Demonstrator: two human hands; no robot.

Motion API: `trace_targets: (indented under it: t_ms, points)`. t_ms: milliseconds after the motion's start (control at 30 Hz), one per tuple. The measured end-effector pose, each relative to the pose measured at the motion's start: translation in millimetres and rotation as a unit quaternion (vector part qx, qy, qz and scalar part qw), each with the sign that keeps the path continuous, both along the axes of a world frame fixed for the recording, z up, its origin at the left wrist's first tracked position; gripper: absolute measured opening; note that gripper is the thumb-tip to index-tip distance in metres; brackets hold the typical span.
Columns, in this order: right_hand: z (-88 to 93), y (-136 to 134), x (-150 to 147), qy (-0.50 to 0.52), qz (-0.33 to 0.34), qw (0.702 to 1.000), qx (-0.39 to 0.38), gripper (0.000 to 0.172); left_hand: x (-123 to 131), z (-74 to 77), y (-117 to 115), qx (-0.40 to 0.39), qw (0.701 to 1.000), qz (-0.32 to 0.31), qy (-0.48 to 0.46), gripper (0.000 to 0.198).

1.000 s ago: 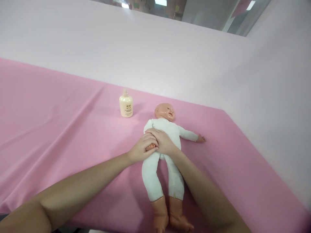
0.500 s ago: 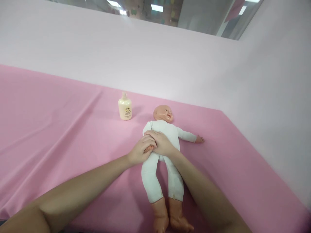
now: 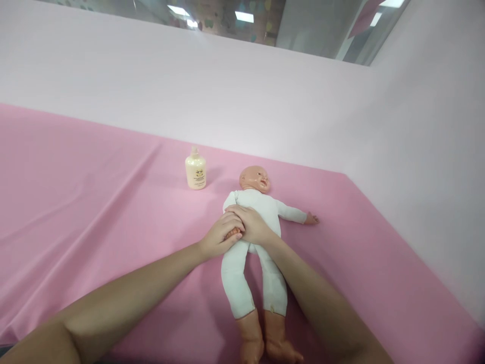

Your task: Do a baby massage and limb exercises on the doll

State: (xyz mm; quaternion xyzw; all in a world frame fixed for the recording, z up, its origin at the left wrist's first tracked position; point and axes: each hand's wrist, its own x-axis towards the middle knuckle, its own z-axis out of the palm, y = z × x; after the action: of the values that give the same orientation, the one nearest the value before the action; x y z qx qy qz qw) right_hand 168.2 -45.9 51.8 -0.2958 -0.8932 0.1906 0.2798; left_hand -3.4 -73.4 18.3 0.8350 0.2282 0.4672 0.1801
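Note:
A baby doll [image 3: 261, 202] in a white cloth suit lies on its back, with its head turned to the right and its bare feet towards me. My left hand [image 3: 222, 235] is closed around the doll's small hand [image 3: 233, 232], whose fingers peek out above my thumb. Across the doll's belly, my right hand [image 3: 252, 223] wraps over the doll's same arm, close against my left fingers. Most of that forearm is hidden under my hands. The doll's other arm [image 3: 293, 211] stretches out to the right.
A pale yellow bottle [image 3: 196, 173] with a narrow top stands left of the doll's head. The pink sheet [image 3: 113, 202] under everything has folds on the left. Behind it rises a white wall [image 3: 189, 81] with a window [image 3: 242, 25] above.
My left thumb has slid slightly to the right beneath the doll's hand. Both hands keep their hold, and the doll and bottle stay in place.

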Motion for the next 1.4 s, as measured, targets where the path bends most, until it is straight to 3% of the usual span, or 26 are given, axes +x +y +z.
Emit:
trace_targets:
  t_ms: [367,667,867,1400]
  points:
    - [-2.9,1.0,0.8,0.003,-0.002,1.000,0.011,0.043,-1.4,1.2,-2.0,-0.031,0.999,-0.011,-0.014,0.047]
    - [-0.5,2.1,1.7,0.001,0.009,1.000,0.001,0.043,2.6,0.4,0.0,0.000,1.000,0.018,0.004,0.016]
    - [-2.4,3.6,1.7,0.004,0.009,1.000,0.005,0.044,5.3,-3.2,0.0,0.024,0.999,0.024,-0.013,0.009]
    - [-2.6,2.3,0.2,0.007,-0.001,1.000,0.008,0.044,3.6,-2.5,0.6,0.039,0.999,0.016,-0.015,0.037]
